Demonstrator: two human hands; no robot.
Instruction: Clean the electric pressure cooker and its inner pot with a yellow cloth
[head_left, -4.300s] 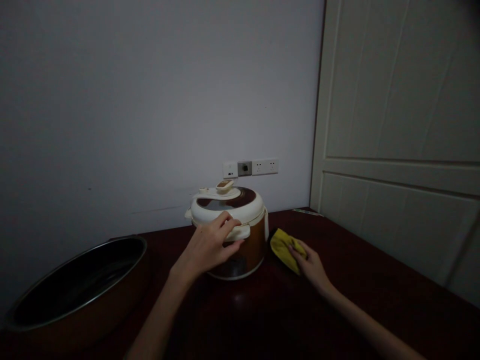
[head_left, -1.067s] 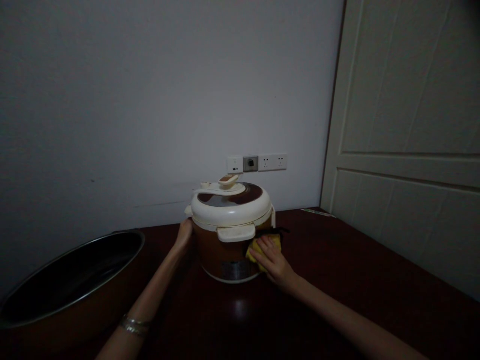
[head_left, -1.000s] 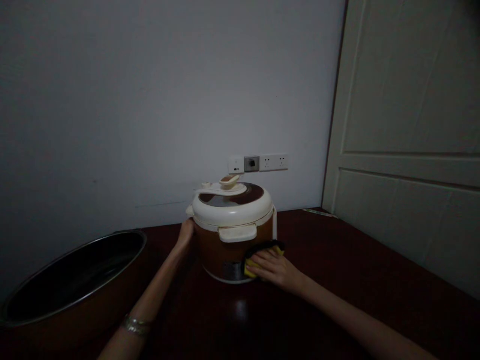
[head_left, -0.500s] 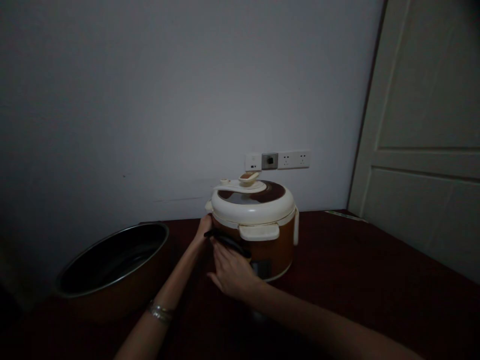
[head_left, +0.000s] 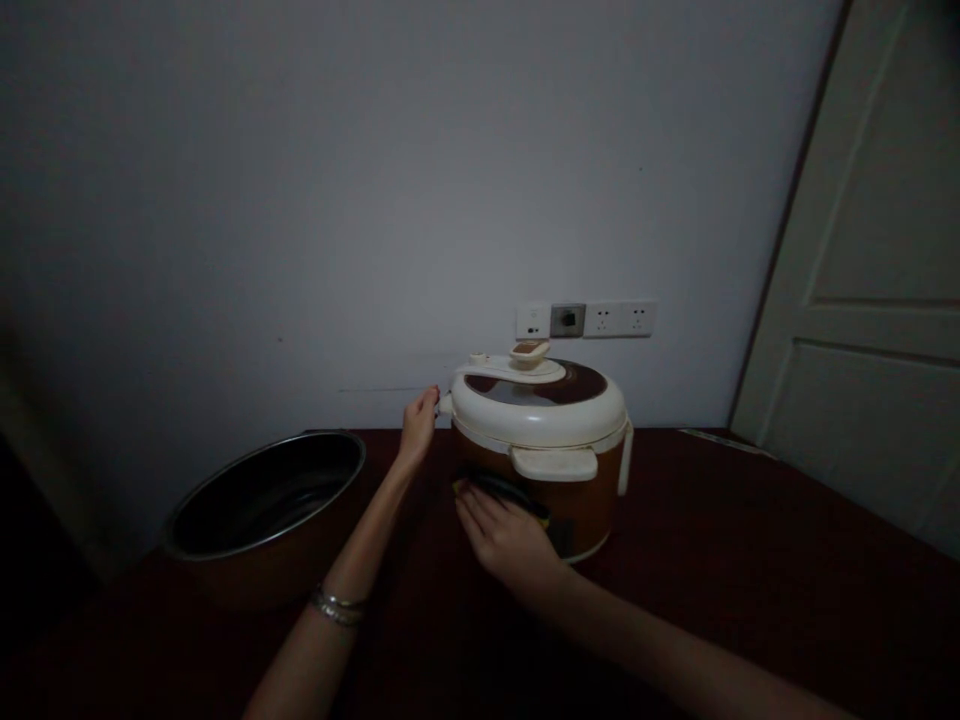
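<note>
Cloth (head_left: 504, 488) half-hidden by right fingers (head_left: 486, 508)

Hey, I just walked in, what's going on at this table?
A person's right hand holds a black and yellow cloth against the lower front of a cooker. The left hand grips the cooker's left handle. The cooker stands upright on the table with its lid on. A large open pot sits to its left.

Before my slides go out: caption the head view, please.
Left hand on a handle of the cooker, right hand holding a cloth against its front.
</note>
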